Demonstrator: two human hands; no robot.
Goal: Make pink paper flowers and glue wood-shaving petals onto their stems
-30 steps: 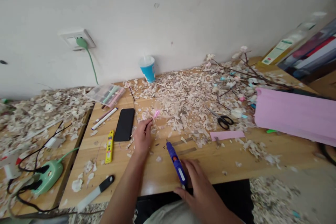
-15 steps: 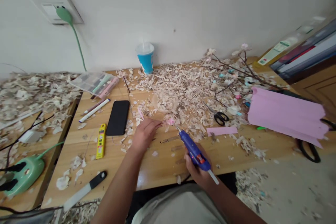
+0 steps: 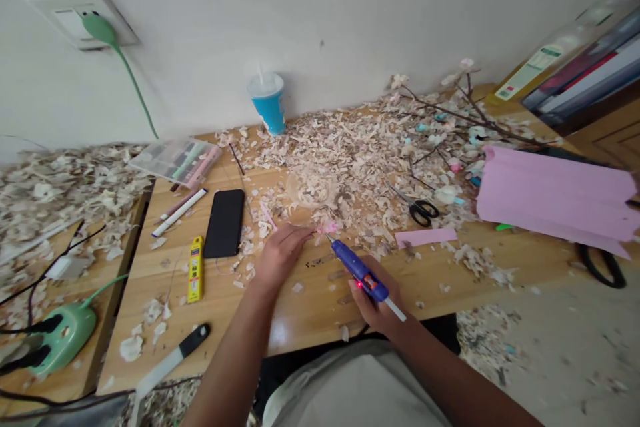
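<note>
My right hand (image 3: 376,293) is wrapped round a blue glue gun (image 3: 359,269), with a white glue stick sticking out of its back and a small red light lit. The gun's nozzle points at a small pink flower piece (image 3: 330,227). My left hand (image 3: 284,250) is closed, its fingertips pinched on a thin dark stem (image 3: 313,230) beside the pink piece. Behind them lies a shallow clear dish (image 3: 311,188) with pale petals. Black-handled scissors (image 3: 423,211) and a pink paper strip (image 3: 426,237) lie to the right.
Pale scraps (image 3: 350,140) cover the table's back. Also there are a blue cup (image 3: 270,107), a phone (image 3: 225,223), a yellow box (image 3: 195,269), a black-handled scraper (image 3: 173,357), flower branches (image 3: 450,113), pink paper (image 3: 555,197) and a green power strip (image 3: 65,337).
The view has shifted slightly. The glue gun's nozzle has moved left, closer to my left fingertips and the pink piece. My left hand still pinches the stem.
</note>
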